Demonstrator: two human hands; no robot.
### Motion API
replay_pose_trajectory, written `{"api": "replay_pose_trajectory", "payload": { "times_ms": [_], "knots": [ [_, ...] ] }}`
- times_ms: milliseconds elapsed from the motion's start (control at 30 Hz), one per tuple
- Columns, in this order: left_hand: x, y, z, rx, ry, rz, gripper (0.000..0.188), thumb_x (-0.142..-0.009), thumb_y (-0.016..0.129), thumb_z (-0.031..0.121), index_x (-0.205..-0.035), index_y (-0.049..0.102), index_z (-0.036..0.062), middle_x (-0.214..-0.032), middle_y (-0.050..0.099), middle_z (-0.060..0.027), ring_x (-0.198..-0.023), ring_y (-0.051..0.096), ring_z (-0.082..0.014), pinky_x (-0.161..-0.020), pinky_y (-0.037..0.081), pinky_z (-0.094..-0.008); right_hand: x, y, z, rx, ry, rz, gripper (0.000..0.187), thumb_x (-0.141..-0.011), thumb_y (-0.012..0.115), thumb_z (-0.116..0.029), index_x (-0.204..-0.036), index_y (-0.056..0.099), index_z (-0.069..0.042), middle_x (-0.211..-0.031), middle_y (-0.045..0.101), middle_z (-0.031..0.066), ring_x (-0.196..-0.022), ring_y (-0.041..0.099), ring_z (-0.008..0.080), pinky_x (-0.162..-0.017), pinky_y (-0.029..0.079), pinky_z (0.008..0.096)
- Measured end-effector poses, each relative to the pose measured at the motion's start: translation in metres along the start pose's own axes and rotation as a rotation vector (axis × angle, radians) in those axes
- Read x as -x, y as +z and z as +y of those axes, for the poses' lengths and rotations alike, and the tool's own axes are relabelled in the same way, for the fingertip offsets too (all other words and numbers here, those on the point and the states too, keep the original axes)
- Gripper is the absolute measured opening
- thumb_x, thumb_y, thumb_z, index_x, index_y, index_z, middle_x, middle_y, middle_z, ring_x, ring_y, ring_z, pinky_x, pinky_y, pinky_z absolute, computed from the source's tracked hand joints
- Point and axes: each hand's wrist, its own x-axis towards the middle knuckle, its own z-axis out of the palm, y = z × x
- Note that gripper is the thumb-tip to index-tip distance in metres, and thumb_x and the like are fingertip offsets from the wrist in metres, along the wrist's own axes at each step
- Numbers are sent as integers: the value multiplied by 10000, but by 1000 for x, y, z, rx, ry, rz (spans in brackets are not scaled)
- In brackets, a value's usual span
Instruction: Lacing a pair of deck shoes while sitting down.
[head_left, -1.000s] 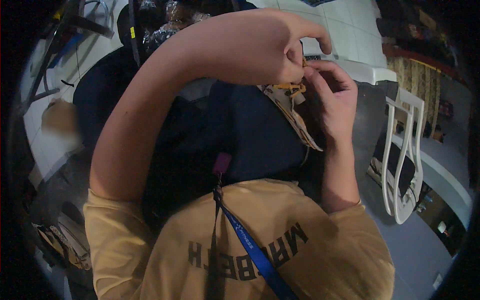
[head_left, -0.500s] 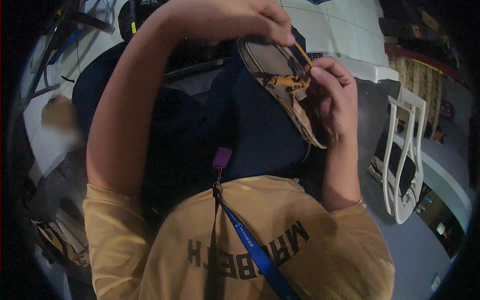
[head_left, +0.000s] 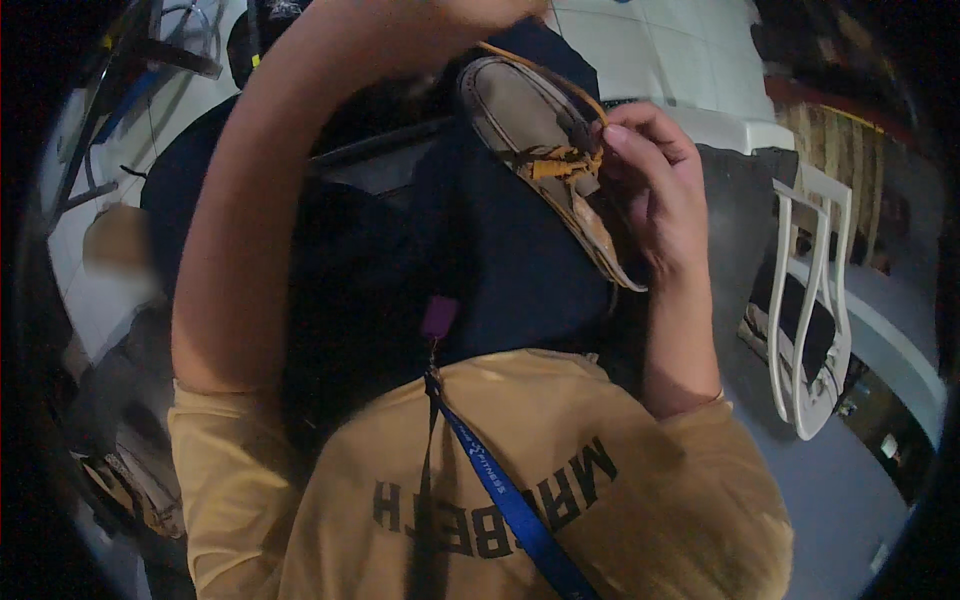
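We sit over a grey floor [head_left: 850, 480] with a white chair [head_left: 815, 300] to our right; a tan suede shoe [head_left: 545, 150] rests on our dark lap; our right hand [head_left: 655, 195] pinches its orange lace [head_left: 560, 160]; our left hand [head_left: 480, 12] is mostly out of frame, its grip unclear.
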Motion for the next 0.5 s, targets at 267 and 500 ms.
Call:
{"api": "replay_pose_trajectory", "payload": {
  "times_ms": [267, 500],
  "knots": [
    [1, 4, 57, -20, -319, -564, 645, -928, 642, 57, -1534, 425, 15, -942, 758, -153, -840, 724, -178, -806, 583, -325, 0, 5, 0, 129, -100, 48, 132, -954, 713, -63, -1066, 733, 4, -983, 756, 56, -901, 676, 98, -841, 514, 244],
    [21, 10, 31, 5, 216, -429, 630, -905, 637, 29, -1507, 455, -6, -910, 766, -165, -804, 743, -216, -771, 590, -336, 3, 14, 0, 223, -190, 113, 197, -937, 774, -75, -1114, 749, 8, -965, 761, 48, -877, 683, 88, -811, 524, 232]
  ]
}}
